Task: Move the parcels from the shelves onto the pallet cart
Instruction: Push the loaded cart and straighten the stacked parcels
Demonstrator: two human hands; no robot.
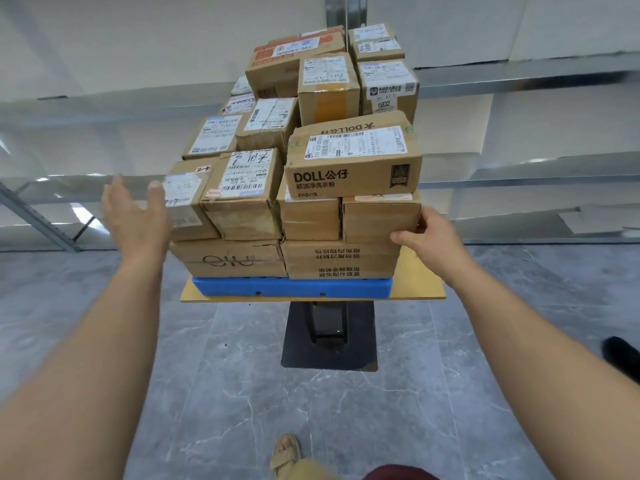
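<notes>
- Cardboard parcels stand stacked in several layers on a blue pallet, most with white shipping labels on top.
- The pallet lies on a flat cardboard sheet, which sits over the cart's black base on the grey marbled floor.
- At the near right of the stack, a box printed DOLL lies slightly tilted across two smaller boxes.
- The right hand grips the plain box under the DOLL box's right end. Its thumb presses the near face and its fingers wrap round the right side at the near corner.
- That plain box rests on a larger box in the bottom layer.
- The left hand is spread, fingers straight and palm turned toward the stack, and has hold of nothing. It is just beside the labelled box at the near left, but whether it touches the box cannot be told.
- Metal shelves run along the far wall behind the stack, with pale boards on them.
- A foot in a tan sandal shows at the near edge.
- A dark shoe shows at the right edge.
</notes>
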